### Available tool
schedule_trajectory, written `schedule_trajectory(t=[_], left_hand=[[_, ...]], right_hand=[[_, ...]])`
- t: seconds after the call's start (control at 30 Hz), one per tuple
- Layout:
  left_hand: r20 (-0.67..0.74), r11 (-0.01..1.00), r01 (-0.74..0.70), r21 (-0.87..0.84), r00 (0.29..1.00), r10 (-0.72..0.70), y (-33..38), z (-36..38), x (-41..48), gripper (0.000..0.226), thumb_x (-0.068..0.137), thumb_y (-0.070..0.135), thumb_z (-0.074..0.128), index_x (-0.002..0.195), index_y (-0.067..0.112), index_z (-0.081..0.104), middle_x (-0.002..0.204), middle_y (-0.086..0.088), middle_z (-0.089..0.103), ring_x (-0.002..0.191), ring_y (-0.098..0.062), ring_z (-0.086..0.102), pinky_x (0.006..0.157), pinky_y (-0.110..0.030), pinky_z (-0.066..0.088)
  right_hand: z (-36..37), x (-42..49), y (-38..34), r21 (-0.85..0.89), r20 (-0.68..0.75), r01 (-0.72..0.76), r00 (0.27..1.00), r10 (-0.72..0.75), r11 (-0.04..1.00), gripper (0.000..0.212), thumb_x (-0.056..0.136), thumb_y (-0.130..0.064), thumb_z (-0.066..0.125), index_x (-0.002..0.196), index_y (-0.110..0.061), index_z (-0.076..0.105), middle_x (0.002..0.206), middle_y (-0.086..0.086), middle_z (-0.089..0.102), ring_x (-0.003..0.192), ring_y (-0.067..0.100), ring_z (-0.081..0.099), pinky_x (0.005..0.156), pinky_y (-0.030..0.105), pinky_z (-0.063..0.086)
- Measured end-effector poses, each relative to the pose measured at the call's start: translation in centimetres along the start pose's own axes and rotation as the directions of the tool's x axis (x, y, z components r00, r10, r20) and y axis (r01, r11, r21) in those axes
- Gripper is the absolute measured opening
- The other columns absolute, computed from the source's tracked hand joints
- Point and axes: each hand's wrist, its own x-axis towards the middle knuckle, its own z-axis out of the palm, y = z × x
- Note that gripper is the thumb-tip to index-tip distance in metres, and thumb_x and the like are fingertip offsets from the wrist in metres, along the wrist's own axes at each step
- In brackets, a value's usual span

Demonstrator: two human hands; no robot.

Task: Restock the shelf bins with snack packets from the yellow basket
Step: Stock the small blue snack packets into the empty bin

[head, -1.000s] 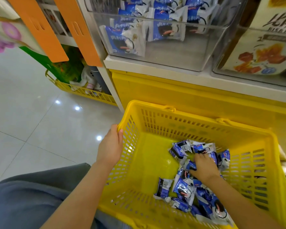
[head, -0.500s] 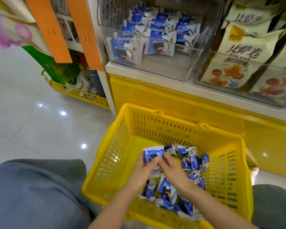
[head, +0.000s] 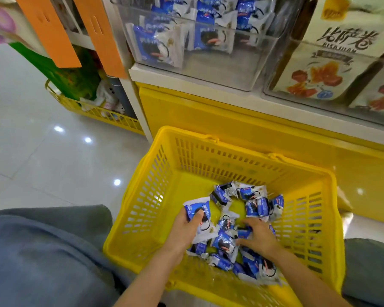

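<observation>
Two hands were inside the yellow basket [head: 142, 218], the left hand [head: 186, 227] clamped thumb-over on one snack packet [head: 197, 210] by its left wall, the right hand [head: 261, 239] on the heap [head: 224, 244], grip impossible to tell; slick wrappers could slip before reaching the bin [head: 220, 72] above it.

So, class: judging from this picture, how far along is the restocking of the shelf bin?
Done: the clear bin already holds several blue packets. In hand: the left hand grips one packet; the right hand rests on the pile, grip unclear. To do: many more lie in the yellow basket.
</observation>
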Motion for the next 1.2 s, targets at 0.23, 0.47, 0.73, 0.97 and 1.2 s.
schedule_trajectory(t=[0.23, 0.47, 0.73, 0.97, 1.2], left_hand=[[-0.028, 0.999, 0.049, 0.023, 0.998, -0.048, -0.6, 0.5, 0.9, 0.026, 0.094, 0.024, 0.051, 0.12, 0.018, 0.053, 0.099, 0.006, 0.061, 0.083, 0.001, 0.056, 0.056, -0.01, 0.041], [-0.024, 0.995, 0.08, 0.059, 0.997, -0.079, -0.8, 0.9, 0.8, 0.033, 0.095, 0.021, 0.051, 0.127, 0.015, 0.049, 0.108, 0.0, 0.056, 0.09, -0.012, 0.052, 0.07, -0.024, 0.041], [0.08, 0.981, 0.087, -0.175, 0.994, -0.073, 2.8, 1.7, -1.2, 0.046, 0.094, 0.04, 0.048, 0.133, 0.017, 0.043, 0.133, -0.01, 0.052, 0.116, -0.028, 0.054, 0.095, -0.049, 0.047], [0.289, 0.845, 0.018, -0.534, 0.944, 0.163, 6.9, -0.2, -4.0, 0.055, 0.073, 0.063, 0.041, 0.108, 0.026, 0.063, 0.104, -0.007, 0.072, 0.093, -0.023, 0.069, 0.067, -0.039, 0.057], [0.247, 0.856, -0.247, -0.454, 0.888, 0.387, 10.2, -1.7, -5.9, 0.044, 0.086, 0.034, 0.055, 0.128, 0.021, 0.049, 0.119, -0.009, 0.063, 0.093, -0.026, 0.068, 0.065, -0.039, 0.055]], right_hand=[[0.4, 1.2, -0.4, -0.212, -0.028, 0.04, 0.998, -0.047, 0.977, 0.044, 0.093, -0.035, 0.056, 0.134, -0.021, 0.048, 0.135, 0.005, 0.053, 0.122, 0.024, 0.05, 0.098, 0.035, 0.043], [-3.0, -0.8, -3.3, 0.183, -0.164, 0.009, 0.986, 0.021, 0.983, 0.056, 0.091, -0.041, 0.056, 0.136, -0.01, 0.046, 0.122, 0.017, 0.062, 0.11, 0.028, 0.059, 0.088, 0.032, 0.046], [-6.4, -6.1, -10.5, 0.605, -0.248, 0.202, 0.967, -0.059, 0.77, 0.038, 0.089, -0.037, 0.06, 0.119, -0.015, 0.054, 0.122, -0.001, 0.057, 0.111, 0.013, 0.055, 0.092, 0.017, 0.046], [-7.9, -12.0, -14.3, -0.15, -0.43, 0.573, 0.696, -0.575, 0.806, 0.046, 0.093, -0.046, 0.039, 0.137, -0.032, 0.044, 0.135, -0.022, 0.036, 0.123, -0.014, 0.029, 0.097, -0.006, 0.016], [-11.5, -14.1, -17.3, -0.088, -0.585, 0.628, 0.595, -0.551, 0.773, 0.042, 0.088, -0.031, 0.061, 0.12, -0.045, 0.037, 0.115, -0.031, 0.04, 0.112, -0.022, 0.035, 0.094, 0.0, 0.03]])
